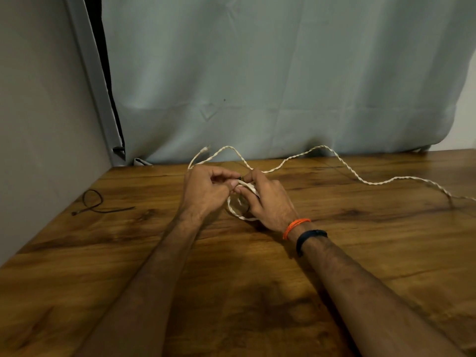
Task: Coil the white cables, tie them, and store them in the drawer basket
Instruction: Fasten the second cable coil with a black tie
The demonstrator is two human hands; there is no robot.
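Far left on the table (pixel 334 253): a black tie (pixel 94 203), looped at its far end, tail running right and slightly toward the wall edge, well apart from the hands. No writing to be read on it.

Behind, along the table's back edge: a grey-green cloth (pixel 257 73) hanging down, with a grey panel (pixel 38 112) at the left.

Left of centre: left hand (pixel 206 189), fingers curled, thumb and fingertips pinching at the top of the coil (pixel 240 206). Clamped on the cable there, meeting the right hand's fingertips over a small dark thing that cannot be made out.

Centre: the coil, a small ring of white twisted cable, lying nearly flat on the table between the two hands, its near arc showing below the palms. Partly hidden by fingers.

Just right of it: right hand (pixel 270 202), fingers curled down over the coil's right side, gripping it. Orange thread (pixel 296 226) and a dark band (pixel 310 239) round that wrist.

Beyond the hands: the loose cable (pixel 342 163), long axis running left to right across the table. One end pointing up and left near the cloth, the rest snaking in waves rightward and off the right edge. No brand, label or lettering visible anywhere.
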